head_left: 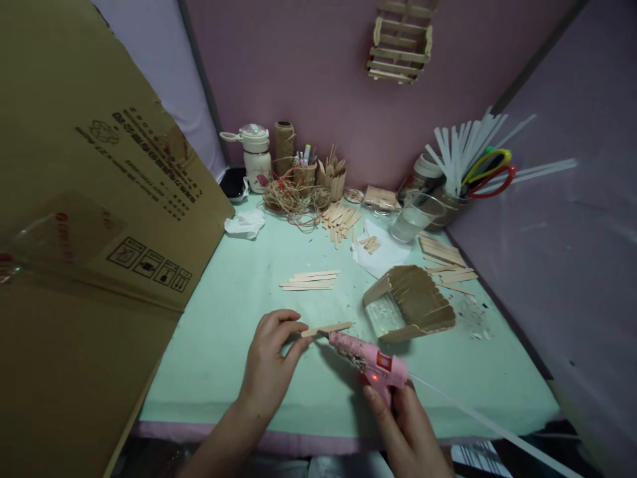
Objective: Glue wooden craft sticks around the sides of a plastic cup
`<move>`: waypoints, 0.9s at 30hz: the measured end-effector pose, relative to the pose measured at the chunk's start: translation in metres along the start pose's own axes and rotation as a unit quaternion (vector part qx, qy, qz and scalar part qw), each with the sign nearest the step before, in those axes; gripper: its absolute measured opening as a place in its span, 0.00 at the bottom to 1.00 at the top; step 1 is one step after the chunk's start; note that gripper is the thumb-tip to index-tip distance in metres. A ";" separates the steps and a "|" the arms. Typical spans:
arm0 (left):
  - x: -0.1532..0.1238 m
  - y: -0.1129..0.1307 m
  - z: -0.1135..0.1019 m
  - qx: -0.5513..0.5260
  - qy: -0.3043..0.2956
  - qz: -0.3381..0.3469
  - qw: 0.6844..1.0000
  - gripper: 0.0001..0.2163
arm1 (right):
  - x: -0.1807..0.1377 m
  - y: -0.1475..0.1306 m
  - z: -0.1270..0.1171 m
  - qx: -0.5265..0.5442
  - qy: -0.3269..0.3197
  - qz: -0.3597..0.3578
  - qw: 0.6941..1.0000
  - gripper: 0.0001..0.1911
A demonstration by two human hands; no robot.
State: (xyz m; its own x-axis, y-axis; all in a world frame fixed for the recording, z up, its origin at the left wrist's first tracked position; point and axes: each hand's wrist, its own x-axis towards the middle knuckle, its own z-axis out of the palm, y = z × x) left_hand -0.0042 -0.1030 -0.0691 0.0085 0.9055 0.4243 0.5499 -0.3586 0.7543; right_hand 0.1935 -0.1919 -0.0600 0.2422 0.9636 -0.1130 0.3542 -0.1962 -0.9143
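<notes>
Left hand [271, 357] pinches one end of a stick [336, 327] between thumb and fingers, low over the table [223, 348]; from where I stand I can't tell whether the wood touches the cloth. Right hand [404, 425] is wrapped round the grip of a pink glue gun [365, 355], its nozzle at the stick, close to the pinching fingertips. Any glue on the wood is too small to make out. Just beyond the gun sits a box [428, 302], its scalloped walls already standing, so that piece looks well along. With the sticks, less seems done: a row [311, 280] lies behind the held one, apparently loose, and nothing is joined to it that I can see. More sit farther back in a pile [338, 219]. I'd judge this gluing barely begun, with most of the row left to do
</notes>
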 end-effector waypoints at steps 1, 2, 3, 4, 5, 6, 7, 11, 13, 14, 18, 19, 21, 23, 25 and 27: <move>0.000 0.000 0.000 0.001 -0.001 0.001 1.000 0.03 | 0.000 0.000 0.000 -0.008 -0.001 -0.002 1.000 0.22; 0.000 -0.001 0.000 0.001 -0.001 0.002 1.000 0.03 | 0.001 0.000 0.000 -0.013 -0.001 -0.003 1.000 0.22; 0.000 -0.001 0.000 0.001 -0.002 0.003 1.000 0.03 | 0.001 0.000 0.000 -0.017 0.001 -0.003 1.000 0.22; 0.000 -0.001 0.000 0.002 -0.002 0.003 1.000 0.03 | 0.001 0.001 0.001 -0.018 0.003 -0.002 1.000 0.22; 0.000 -0.001 0.000 0.001 -0.001 0.005 1.000 0.03 | 0.000 0.001 0.001 -0.018 0.005 -0.001 1.000 0.22; 0.000 -0.001 0.000 0.001 0.000 0.006 1.000 0.03 | 0.000 0.002 0.001 -0.019 0.005 0.000 1.000 0.23; 0.000 -0.001 0.000 0.000 0.001 0.007 1.000 0.03 | 0.000 0.003 0.002 -0.020 0.005 0.001 1.000 0.23; 0.000 -0.001 0.001 -0.002 0.002 0.009 1.000 0.03 | 0.000 0.002 0.002 -0.033 0.006 -0.004 0.999 0.22; 0.000 -0.001 0.001 -0.003 0.002 0.011 1.000 0.03 | 0.000 0.001 0.002 -0.040 0.009 -0.002 0.999 0.21; 0.000 -0.001 0.001 -0.002 0.002 0.012 1.000 0.03 | 0.000 0.001 0.001 -0.041 0.010 -0.002 0.999 0.21; 0.000 -0.001 0.001 0.003 0.004 0.016 1.000 0.03 | 0.001 0.000 0.001 -0.044 0.016 -0.003 0.999 0.20; 0.000 -0.001 0.001 0.004 0.004 0.018 1.000 0.03 | 0.001 0.000 0.001 -0.046 0.019 -0.003 0.999 0.19; 0.000 -0.001 0.001 0.007 0.005 0.021 1.000 0.03 | 0.001 0.001 0.000 -0.048 0.024 0.000 0.999 0.19; 0.000 -0.001 0.001 0.010 0.006 0.021 1.000 0.03 | 0.001 0.001 -0.001 -0.050 0.028 0.004 0.998 0.18; 0.000 -0.001 0.001 0.011 0.006 0.019 1.000 0.03 | 0.001 0.001 -0.002 -0.052 0.031 0.004 0.998 0.17; 0.000 0.000 0.000 0.011 0.003 0.016 1.000 0.03 | 0.002 0.001 -0.003 -0.051 0.038 -0.002 0.998 0.17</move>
State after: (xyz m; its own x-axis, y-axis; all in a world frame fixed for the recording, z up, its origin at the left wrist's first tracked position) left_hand -0.0043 -0.1029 -0.0696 0.0206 0.8923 0.4509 0.5677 -0.3817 0.7294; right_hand 0.1967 -0.1901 -0.0599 0.3064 0.9489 -0.0757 0.4453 -0.2132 -0.8696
